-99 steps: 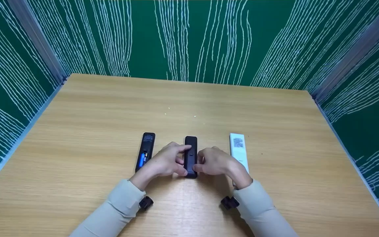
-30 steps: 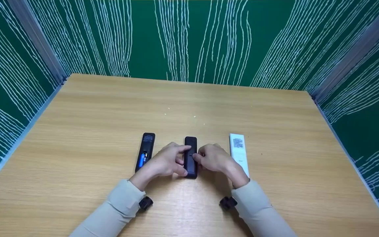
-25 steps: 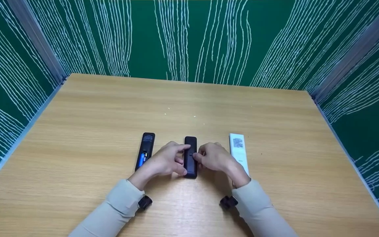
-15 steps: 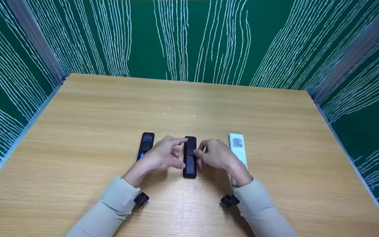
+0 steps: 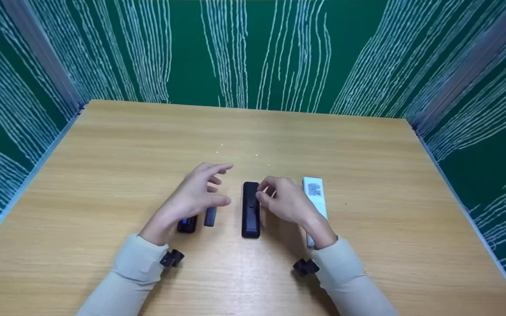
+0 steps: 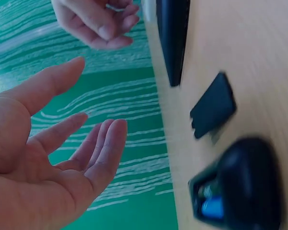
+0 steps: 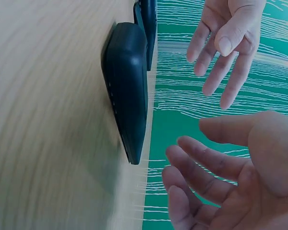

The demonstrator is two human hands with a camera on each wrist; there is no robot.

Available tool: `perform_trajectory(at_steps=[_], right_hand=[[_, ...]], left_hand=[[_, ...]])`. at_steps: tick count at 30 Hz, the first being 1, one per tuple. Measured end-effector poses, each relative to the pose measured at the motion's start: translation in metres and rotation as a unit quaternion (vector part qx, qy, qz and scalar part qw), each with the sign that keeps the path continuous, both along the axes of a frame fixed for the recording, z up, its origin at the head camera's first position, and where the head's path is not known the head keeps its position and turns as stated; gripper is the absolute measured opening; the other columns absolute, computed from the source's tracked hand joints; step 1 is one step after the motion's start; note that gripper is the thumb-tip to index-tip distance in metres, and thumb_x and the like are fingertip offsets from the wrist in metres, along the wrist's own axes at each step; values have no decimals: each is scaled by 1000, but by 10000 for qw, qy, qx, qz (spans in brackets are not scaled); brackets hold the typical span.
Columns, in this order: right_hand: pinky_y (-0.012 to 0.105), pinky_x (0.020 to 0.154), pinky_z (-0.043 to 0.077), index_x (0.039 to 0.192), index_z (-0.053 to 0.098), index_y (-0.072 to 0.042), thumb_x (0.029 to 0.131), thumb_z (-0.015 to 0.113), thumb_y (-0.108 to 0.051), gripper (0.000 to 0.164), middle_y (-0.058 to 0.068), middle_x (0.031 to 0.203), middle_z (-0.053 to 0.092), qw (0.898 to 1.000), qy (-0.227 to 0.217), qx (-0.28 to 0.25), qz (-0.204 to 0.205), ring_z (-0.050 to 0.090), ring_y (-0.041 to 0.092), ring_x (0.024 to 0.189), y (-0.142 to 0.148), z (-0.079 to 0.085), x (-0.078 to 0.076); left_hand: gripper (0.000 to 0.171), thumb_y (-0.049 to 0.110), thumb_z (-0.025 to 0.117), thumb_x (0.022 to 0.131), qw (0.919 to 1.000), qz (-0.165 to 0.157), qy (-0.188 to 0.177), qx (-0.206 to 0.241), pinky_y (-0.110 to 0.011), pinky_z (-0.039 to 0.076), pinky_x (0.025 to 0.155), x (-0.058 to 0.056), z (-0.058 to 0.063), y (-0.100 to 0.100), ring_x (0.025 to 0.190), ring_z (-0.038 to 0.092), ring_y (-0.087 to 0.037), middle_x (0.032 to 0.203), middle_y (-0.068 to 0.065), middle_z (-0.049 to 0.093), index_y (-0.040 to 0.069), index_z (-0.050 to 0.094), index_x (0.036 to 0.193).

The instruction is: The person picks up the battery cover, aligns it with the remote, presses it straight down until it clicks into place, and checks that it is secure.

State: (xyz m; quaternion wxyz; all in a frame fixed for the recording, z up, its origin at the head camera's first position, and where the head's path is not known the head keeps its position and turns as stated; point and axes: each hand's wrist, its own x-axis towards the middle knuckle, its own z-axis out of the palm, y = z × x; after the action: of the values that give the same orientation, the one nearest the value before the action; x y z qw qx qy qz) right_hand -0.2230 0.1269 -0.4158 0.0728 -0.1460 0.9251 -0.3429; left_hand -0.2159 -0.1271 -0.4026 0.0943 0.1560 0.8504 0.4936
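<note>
My left hand (image 5: pixel 196 191) is raised with spread fingers, nothing in its grasp. Beneath it lie a black remote control (image 5: pixel 186 225) and a loose black battery cover (image 5: pixel 210 217). The left wrist view shows a blue battery (image 6: pixel 212 207) inside that remote's uncovered compartment. A second black remote control (image 5: pixel 251 215) lies back up in the middle, its cover in place. Beside its upper right edge hovers my right hand (image 5: pixel 286 199), fingers loosely bent; the right wrist view shows it apart from the middle remote (image 7: pixel 127 81) and holding nothing.
A white remote control (image 5: pixel 315 193) with a printed code lies at the right, partly under my right hand and wrist. Several tiny pale specks dot the wooden table (image 5: pixel 253 131) further back. Green walls (image 5: pixel 191 52) with white lines enclose the table.
My left hand has let go of the middle remote and moved up and left, uncovering the loose cover. The right hand has come off the remote and shifted slightly up. The middle remote stays put.
</note>
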Motion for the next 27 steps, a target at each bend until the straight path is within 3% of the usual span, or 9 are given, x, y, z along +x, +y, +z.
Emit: perform_trajectory(at_steps=[5,11,20,27], right_hand=[[35,76,57,112,77,-10,100,71,-16,15,0,97,74,9983,538,-171,107,66,17,86,-3,1,1],[38,89,57,116,76,-9,99,71,-13,17,2,109,74,9956,886,-272,137,67,22,100,-7,3,4],[34,85,57,115,75,-7,98,71,-10,17,2,102,71,9876,1463,-192,533,65,18,94,-22,3,1],[36,89,59,123,74,-8,101,70,-12,23,9,115,73,9887,1341,14,667,68,24,105,-38,8,-3]], left_hand=[[78,7,85,89,9993,213,257,-150,-50,53,109,3,2,-17,133,55,-37,153,-11,50,22,52,158],[74,11,85,90,9960,432,636,-463,-55,53,108,10,-1,-36,138,53,-40,153,-13,49,23,55,156],[84,9,88,87,9907,749,984,-562,-55,44,118,21,-8,-66,140,48,-34,155,-12,47,22,49,160],[96,8,90,84,9915,750,840,-659,-57,39,121,26,-17,-81,147,42,-40,162,-17,36,21,40,165]])
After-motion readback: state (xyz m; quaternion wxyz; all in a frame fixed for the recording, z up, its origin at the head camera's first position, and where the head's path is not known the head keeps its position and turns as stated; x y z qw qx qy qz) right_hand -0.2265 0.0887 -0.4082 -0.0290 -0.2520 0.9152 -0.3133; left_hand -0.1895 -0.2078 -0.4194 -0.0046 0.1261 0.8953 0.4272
